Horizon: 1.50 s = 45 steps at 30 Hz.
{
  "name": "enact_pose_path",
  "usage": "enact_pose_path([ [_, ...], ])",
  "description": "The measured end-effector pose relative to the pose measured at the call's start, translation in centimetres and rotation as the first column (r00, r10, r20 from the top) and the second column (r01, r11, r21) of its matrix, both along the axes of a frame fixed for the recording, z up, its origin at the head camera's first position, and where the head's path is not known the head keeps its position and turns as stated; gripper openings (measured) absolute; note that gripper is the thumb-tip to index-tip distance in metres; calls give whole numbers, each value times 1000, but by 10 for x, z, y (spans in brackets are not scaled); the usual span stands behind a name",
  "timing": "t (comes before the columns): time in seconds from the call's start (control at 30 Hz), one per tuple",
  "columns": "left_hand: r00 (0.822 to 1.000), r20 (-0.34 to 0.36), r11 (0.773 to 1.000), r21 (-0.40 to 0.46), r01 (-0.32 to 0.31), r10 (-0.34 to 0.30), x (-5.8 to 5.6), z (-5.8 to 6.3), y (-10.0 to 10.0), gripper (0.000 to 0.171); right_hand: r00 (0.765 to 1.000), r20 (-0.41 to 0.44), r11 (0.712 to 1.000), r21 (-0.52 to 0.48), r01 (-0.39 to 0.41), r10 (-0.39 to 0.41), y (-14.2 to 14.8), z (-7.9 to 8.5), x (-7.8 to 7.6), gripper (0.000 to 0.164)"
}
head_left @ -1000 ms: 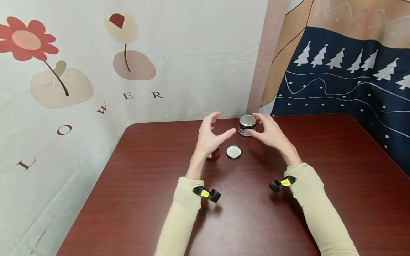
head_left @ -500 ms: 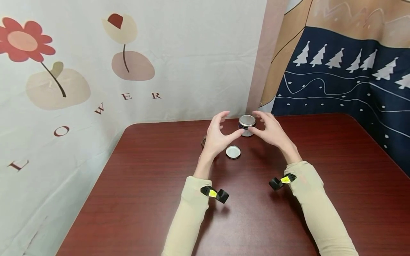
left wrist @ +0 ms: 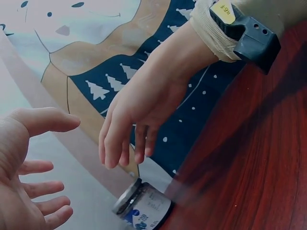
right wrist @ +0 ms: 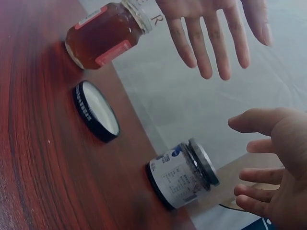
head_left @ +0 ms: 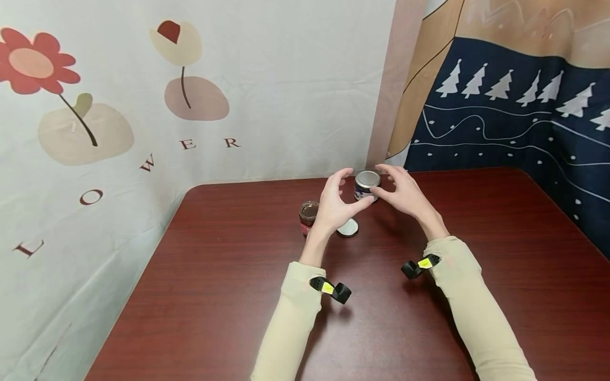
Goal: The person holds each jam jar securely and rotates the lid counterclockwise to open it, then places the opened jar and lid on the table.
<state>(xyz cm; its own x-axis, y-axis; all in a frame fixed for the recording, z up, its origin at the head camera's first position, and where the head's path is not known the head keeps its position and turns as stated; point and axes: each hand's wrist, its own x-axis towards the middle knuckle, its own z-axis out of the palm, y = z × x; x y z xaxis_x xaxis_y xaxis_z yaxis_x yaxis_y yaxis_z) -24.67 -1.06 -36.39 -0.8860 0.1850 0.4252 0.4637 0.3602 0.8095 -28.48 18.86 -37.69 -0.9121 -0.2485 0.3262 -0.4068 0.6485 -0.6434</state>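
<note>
A small lidded glass jar with a white label and dark contents stands near the table's back edge. My left hand hovers to its left, fingers apart and holding nothing. On the jar's other side my right hand hangs in the air, thumb and fingers spread; in the right wrist view a gap shows between its fingers and the jar. An uncapped jar of reddish-brown contents stands upright to the left, partly behind my left hand in the head view. Its inner side up, a loose jar lid lies between the jars.
All of these stand on a dark red wood-grain table. A pale flower-print cloth hangs behind it, and a navy cloth with white trees hangs at the right. Each sleeve cuff carries a small black camera.
My left hand has moved rightward toward the lidded jar, uncovering the open jar and covering part of the loose lid. The right hand has stayed almost in place.
</note>
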Motion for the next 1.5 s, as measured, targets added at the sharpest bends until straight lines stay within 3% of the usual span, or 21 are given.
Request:
enact_pose_path([
  [0.47,997,79,1000,-15,4,-3,-7,-16,9,75,998,40,999,-7,-46,47,2,-8,-8,59],
  [0.8,986,168,1000,-7,11,-10,-10,-20,10,74,996,46,997,33,-72,70,0,-13,-16,55],
  [1.13,978,207,1000,-12,-9,12,-16,-26,12,72,992,74,991,77,-110,105,1,-17,-20,50],
  [1.5,968,251,1000,-1,-23,23,-17,-32,11,69,990,122,997,22,-77,74,8,-15,-17,41],
])
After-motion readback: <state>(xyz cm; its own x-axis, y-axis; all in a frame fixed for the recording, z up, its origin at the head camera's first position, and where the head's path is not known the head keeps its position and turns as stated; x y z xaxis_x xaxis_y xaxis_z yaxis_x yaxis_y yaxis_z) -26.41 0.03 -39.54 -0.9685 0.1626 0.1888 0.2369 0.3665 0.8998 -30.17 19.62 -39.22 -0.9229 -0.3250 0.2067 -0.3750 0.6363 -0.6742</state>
